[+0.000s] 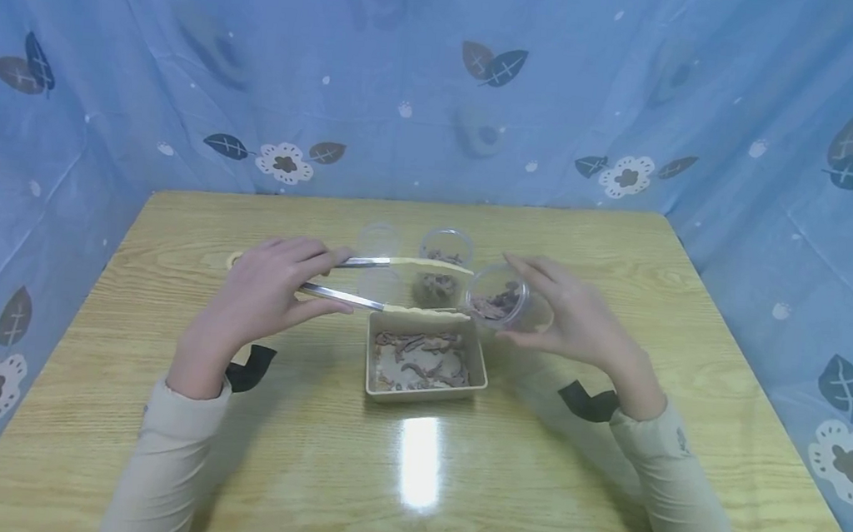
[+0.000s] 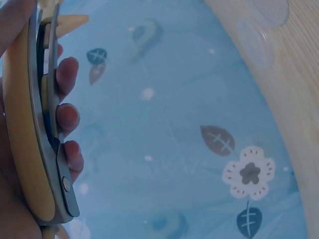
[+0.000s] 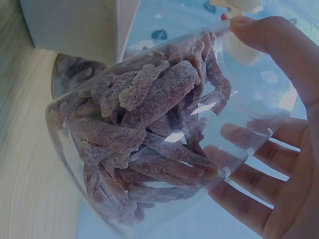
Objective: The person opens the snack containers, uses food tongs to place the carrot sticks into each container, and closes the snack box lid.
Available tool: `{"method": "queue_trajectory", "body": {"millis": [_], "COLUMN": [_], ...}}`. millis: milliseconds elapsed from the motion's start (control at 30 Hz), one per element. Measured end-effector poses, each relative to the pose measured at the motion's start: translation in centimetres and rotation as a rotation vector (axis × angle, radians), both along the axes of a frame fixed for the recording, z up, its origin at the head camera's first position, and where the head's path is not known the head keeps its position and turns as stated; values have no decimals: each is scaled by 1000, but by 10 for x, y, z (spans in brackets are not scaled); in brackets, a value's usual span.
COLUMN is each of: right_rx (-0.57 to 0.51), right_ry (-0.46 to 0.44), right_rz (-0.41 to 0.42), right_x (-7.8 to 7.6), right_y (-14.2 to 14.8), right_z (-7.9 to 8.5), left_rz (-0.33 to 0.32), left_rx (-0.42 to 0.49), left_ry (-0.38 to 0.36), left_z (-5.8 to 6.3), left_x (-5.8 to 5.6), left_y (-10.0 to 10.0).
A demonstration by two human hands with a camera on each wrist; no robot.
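Observation:
My left hand (image 1: 263, 286) grips a pair of tongs (image 1: 345, 296) with metal arms and cream tips. The tongs' arms are spread apart, their tips above the far side of a cream box (image 1: 424, 397) and close to a clear plastic jar (image 1: 516, 311). That jar is tilted in my right hand (image 1: 561, 314), thumb on one side and fingers on the other. Brownish-purple dried strips (image 3: 149, 129) with a whitish dusting lie inside it. Similar strips (image 1: 427, 358) are scattered over the floor of the box. In the left wrist view, fingers curl round the tongs' cream handle (image 2: 25, 124).
Behind the box stand two more clear jars of strips, a farther one (image 1: 447, 236) and a nearer one (image 1: 436, 288) partly behind the tongs. Clear round lids (image 1: 377, 283) lie to their left. A blue patterned curtain (image 1: 410, 89) borders the wooden table (image 1: 409, 490).

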State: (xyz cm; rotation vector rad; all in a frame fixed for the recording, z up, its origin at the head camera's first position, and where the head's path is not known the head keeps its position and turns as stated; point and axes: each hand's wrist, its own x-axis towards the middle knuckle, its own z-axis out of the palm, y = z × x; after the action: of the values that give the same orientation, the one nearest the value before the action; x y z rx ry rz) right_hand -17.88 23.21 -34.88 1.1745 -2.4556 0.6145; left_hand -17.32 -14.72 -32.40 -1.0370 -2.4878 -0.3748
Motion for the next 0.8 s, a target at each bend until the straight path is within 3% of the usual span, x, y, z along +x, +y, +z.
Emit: {"method": "queue_trajectory", "body": {"millis": [200, 433, 600, 800], "right_rx": [9, 37, 45, 49], "right_ry": [-15, -36, -14, 30], "right_rz": [-32, -41, -37, -24], "right_x": [0, 2, 2, 1], "right_y": [1, 0, -1, -3], "right_z": [2, 3, 1, -1], "left_rz": [2, -14, -18, -9], "left_rx": [-19, -28, -26, 20], "left_ry": [-24, 59, 88, 73], "left_z": [-3, -6, -7, -4], "left_x": [3, 3, 3, 3], "left_y": [-4, -3, -3, -2]}}
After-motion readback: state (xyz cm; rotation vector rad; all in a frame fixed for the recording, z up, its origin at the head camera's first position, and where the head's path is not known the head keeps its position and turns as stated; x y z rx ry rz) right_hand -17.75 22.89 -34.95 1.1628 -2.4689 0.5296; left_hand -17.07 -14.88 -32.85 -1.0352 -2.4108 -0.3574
